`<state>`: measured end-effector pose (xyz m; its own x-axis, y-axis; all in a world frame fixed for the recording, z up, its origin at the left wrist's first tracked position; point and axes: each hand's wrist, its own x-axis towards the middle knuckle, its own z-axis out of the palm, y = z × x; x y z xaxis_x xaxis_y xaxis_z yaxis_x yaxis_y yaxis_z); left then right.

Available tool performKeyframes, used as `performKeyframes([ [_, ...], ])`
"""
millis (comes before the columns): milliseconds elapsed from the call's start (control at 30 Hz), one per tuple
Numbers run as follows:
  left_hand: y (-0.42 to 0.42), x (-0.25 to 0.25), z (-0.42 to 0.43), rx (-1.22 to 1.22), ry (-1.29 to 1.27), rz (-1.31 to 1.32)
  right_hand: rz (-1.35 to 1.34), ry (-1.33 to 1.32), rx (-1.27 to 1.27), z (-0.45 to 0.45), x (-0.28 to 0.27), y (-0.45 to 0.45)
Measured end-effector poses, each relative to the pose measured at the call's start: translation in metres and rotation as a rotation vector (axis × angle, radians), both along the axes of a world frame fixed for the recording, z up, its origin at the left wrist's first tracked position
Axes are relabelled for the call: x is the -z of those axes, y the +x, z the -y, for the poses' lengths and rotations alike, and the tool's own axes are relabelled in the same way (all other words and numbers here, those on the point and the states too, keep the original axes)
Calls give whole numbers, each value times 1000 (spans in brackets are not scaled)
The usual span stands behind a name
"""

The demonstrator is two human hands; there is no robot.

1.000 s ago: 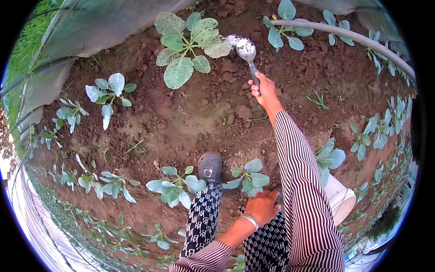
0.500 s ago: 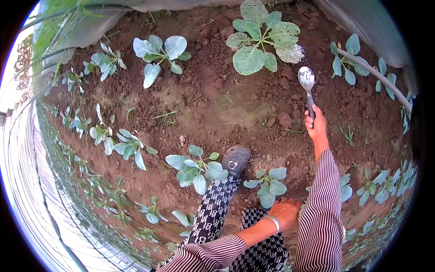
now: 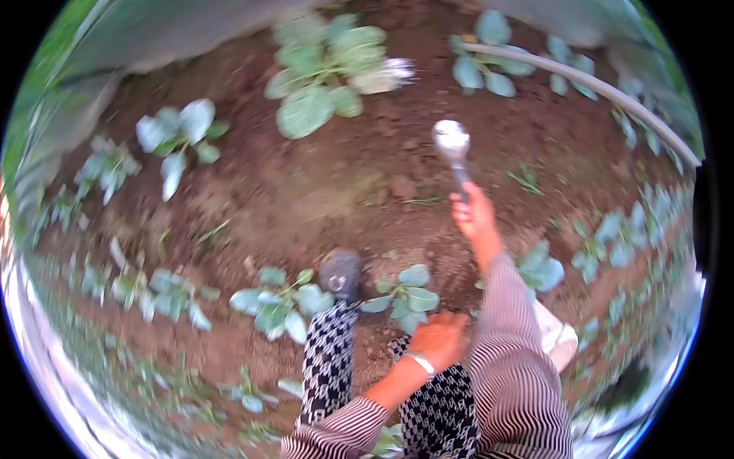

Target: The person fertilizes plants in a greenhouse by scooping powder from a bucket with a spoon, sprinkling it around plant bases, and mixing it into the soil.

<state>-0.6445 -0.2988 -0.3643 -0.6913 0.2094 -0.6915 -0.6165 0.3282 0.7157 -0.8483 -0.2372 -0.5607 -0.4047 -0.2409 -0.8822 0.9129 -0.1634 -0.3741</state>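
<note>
My right hand [image 3: 475, 214] is wrapped round the dark handle of a spoon [image 3: 452, 141], whose bowl carries white powder. The spoon is above bare soil, below and right of a large leafy plant [image 3: 310, 73]. White powder [image 3: 399, 72] lies at that plant's right leaf. Over my patterned trouser knee rests my left hand [image 3: 442, 340], with a bracelet at the wrist; its fingers are blurred and partly hidden. A small plant [image 3: 409, 297] grows just above it.
A dark shoe [image 3: 341, 274] stands on the soil between two small plants. Behind my right sleeve is a white container [image 3: 556, 336]. A curved pipe [image 3: 589, 80] crosses the upper right. Plastic sheeting [image 3: 183, 30] borders the bed, and rows of plants run along both sides.
My right hand has drawn the spoon back from the large plant's powdered leaf toward me. The view swung aside and back. My left hand stays at the knee.
</note>
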Motion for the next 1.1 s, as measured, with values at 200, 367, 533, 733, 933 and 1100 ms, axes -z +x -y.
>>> performKeyframes([
  [200, -2, 3, -26, -41, 40, 45, -84, 129, -182, -10, -1, 5],
  [367, -1, 0, -2, -135, 96, 79, -61, 221, -347, -5, 0, 23],
  [533, 12, -9, 21, -177, 47, 64, -14, 126, -515, 59, 1, 56],
  [733, 20, -11, 30, -136, 26, 77, -24, -35, -629, 166, 10, 85],
  [933, 24, -10, 51, -189, 90, 75, -6, -97, -609, 249, 17, 103],
  [1100, 26, -6, 63, -205, 154, 100, 3, -101, -616, 271, 20, 112],
])
